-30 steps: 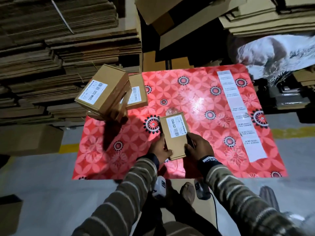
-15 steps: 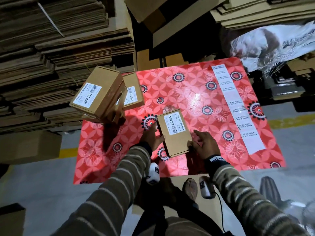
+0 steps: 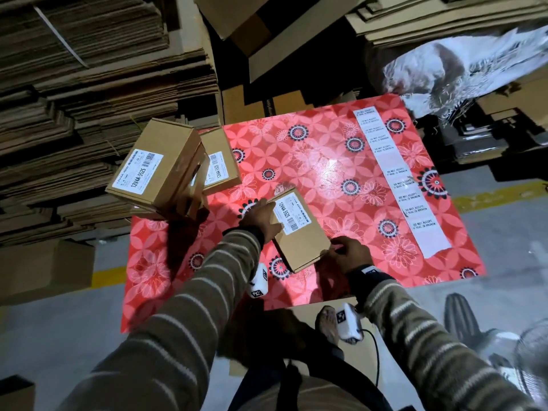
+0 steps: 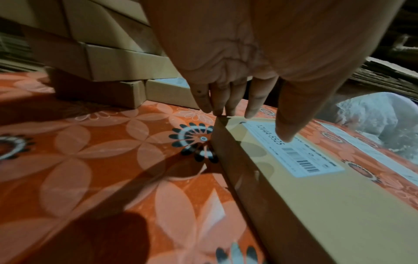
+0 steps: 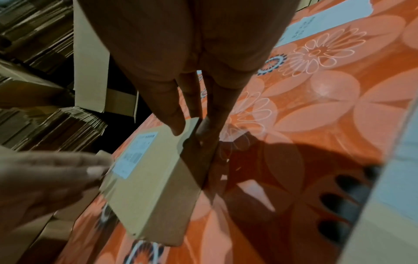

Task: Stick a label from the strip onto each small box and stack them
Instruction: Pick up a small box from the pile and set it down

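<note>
A small brown box (image 3: 302, 247) with a white barcode label lies flat on the red flowered mat (image 3: 311, 137). My left hand (image 3: 261, 221) reaches along its left side with straight fingers (image 4: 226, 100) touching the far left corner and the thumb over the label. My right hand (image 3: 341, 250) pinches the near right corner, thumb (image 5: 174, 114) on top and fingers down the side. A leaning stack of labelled boxes (image 3: 154, 176) stands at the mat's far left, with another labelled box (image 3: 219, 164) behind it. The white label strip (image 3: 397, 173) lies along the mat's right side.
Piles of flattened cardboard (image 3: 74, 84) rise at the left and back. A silvery plastic bag (image 3: 459, 63) sits at the far right. A brown carton (image 3: 44, 268) stands on the grey floor at the left. My foot rests on a cardboard sheet (image 3: 302, 318) at the mat's near edge.
My left hand slid from the box's near end up to its far left corner. The right hand moved to the near right corner. The box turned slightly on the mat.
</note>
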A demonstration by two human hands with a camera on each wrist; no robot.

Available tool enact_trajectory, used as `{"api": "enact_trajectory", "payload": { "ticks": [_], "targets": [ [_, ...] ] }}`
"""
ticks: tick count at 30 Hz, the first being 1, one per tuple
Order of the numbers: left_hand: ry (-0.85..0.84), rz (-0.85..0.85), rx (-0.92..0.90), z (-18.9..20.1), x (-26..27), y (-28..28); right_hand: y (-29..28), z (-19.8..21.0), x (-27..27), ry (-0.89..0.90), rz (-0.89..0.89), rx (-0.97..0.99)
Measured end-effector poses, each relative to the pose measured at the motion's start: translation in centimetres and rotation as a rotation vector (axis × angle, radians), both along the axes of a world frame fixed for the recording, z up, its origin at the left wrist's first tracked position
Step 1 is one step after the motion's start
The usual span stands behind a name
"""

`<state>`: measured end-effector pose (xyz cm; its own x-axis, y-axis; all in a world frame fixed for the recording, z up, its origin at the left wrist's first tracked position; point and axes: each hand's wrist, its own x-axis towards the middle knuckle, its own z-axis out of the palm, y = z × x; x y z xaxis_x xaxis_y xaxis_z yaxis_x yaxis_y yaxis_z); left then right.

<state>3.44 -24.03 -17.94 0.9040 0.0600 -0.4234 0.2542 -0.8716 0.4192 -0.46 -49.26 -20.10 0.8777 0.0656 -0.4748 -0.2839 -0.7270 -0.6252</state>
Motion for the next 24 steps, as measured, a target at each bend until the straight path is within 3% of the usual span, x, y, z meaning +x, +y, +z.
{"api": "enact_trajectory", "payload": {
  "ticks": [2, 11, 14, 20, 24],
  "targets": [
    [-0.077, 0.05, -0.041, -0.2, -1.2, 0.5, 0.0, 0.4, 1.4, -0.012, -0.044, -0.009],
    [-0.105, 0.217, -0.124, -1.2, -6.7, 0.7, -0.1, 0.8, 7.4, -0.055, 0.027, -0.07],
    [-0.092, 0.285, -0.121, -1.1, -5.9, 0.9, -0.1, 0.4, 8.0, -0.076, 0.056, -0.046],
    [0.031, 0.146, -0.185, -0.3, -1.8, 0.0, 0.3, 0.0, 8.6, -0.065, 0.205, -0.093],
    [0.017, 0.201, -0.175, -0.9, -0.6, -0.6, 0.8, 0.1, 9.0, -0.094, 0.279, -0.133]
  ]
}}
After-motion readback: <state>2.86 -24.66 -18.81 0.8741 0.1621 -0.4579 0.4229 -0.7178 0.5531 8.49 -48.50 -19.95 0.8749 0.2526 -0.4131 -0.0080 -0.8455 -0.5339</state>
